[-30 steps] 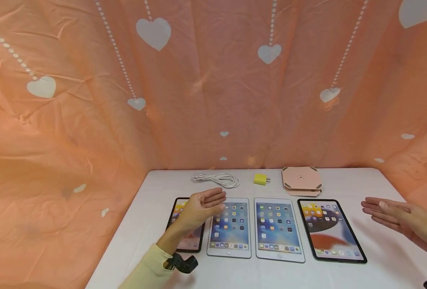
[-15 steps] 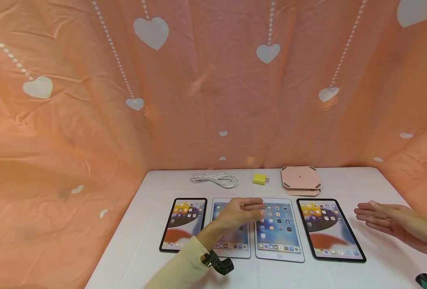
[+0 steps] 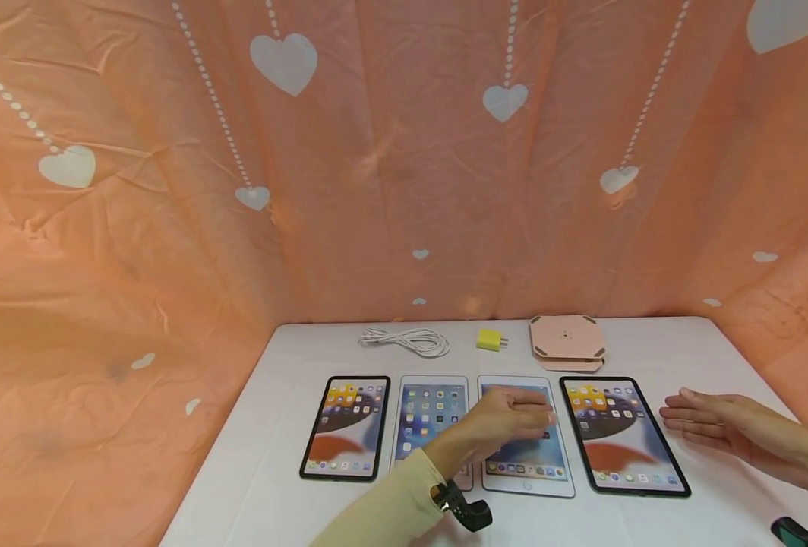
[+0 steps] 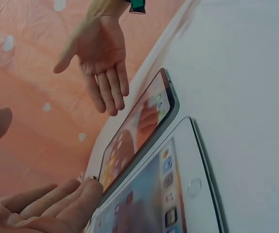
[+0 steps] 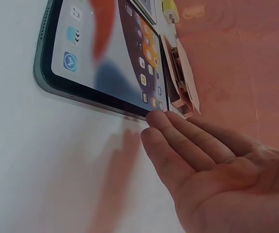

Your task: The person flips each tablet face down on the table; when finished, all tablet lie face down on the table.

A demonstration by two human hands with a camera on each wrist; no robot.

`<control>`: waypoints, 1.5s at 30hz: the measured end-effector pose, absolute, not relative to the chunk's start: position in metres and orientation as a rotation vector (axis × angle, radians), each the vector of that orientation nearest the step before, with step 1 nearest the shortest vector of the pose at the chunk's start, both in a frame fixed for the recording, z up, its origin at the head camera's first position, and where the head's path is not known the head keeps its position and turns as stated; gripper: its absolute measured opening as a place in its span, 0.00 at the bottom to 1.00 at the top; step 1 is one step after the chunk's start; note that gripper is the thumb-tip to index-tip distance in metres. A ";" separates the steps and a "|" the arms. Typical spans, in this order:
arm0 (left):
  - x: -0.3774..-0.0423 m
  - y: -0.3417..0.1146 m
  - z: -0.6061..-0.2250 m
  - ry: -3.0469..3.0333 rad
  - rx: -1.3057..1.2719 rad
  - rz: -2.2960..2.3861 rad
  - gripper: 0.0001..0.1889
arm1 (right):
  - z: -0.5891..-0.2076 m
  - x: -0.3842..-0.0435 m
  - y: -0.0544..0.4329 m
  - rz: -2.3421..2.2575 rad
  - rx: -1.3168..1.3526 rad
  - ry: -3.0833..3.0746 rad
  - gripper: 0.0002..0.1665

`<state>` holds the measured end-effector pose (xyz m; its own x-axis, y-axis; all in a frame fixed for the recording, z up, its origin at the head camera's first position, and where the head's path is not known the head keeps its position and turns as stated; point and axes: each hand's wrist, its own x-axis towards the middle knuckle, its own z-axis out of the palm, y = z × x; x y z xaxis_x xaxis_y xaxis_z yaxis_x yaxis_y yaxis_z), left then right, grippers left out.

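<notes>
Four-sided tablets lie in a row on the white table, screens lit. My left hand (image 3: 506, 418) hovers over the white-framed tablet (image 3: 527, 485) right of the middle, covering part of its screen, fingers straight and pointing right. Under my left forearm lies another white-framed tablet (image 3: 431, 403), partly hidden. A smaller-looking black-framed tablet (image 3: 345, 429) is at the left end. Beside the right edge of the black-framed tablet (image 3: 626, 448) at the right end, my right hand (image 3: 742, 429) is held with straight fingers pointing left. In the right wrist view its fingertips (image 5: 156, 121) are right at that tablet's edge. Neither hand holds anything.
Behind the tablets are a coiled white cable (image 3: 407, 342), a yellow plug adapter (image 3: 489, 339) and a pink folded stand (image 3: 568, 338) with dark corner pads. An orange curtain with white hearts (image 3: 284, 64) encloses the back and sides of the table (image 3: 254, 486).
My left hand has swept right, from the two left tablets to the third one. My right hand has shifted slightly left, closer to the right-end tablet. The tablets have stayed put.
</notes>
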<state>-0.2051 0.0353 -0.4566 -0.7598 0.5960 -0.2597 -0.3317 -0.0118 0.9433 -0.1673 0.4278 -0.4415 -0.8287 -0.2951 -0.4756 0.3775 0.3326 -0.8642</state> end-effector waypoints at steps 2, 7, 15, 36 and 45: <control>-0.205 0.043 -0.459 1.618 0.255 1.844 0.25 | -0.444 -0.167 0.428 -1.544 0.061 2.020 0.49; -0.204 0.060 -0.461 1.601 0.197 1.830 0.26 | -0.451 -0.169 0.428 -1.534 0.091 2.013 0.50; -0.201 0.086 -0.462 1.657 0.021 1.775 0.25 | -0.454 -0.170 0.420 -1.515 0.244 2.041 0.53; -0.206 0.104 -0.457 1.640 -0.152 1.832 0.12 | -0.451 -0.177 0.406 -1.672 0.439 1.940 0.61; -0.205 0.108 -0.463 1.559 -0.147 1.858 0.13 | -0.451 -0.182 0.404 -1.640 0.504 1.909 0.64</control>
<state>-0.2047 0.1085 -0.4627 -0.7509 0.4309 -0.5004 -0.5677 -0.0342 0.8225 -0.1822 0.4038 -0.4511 -0.7685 -0.0786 -0.6350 0.6159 0.1779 -0.7675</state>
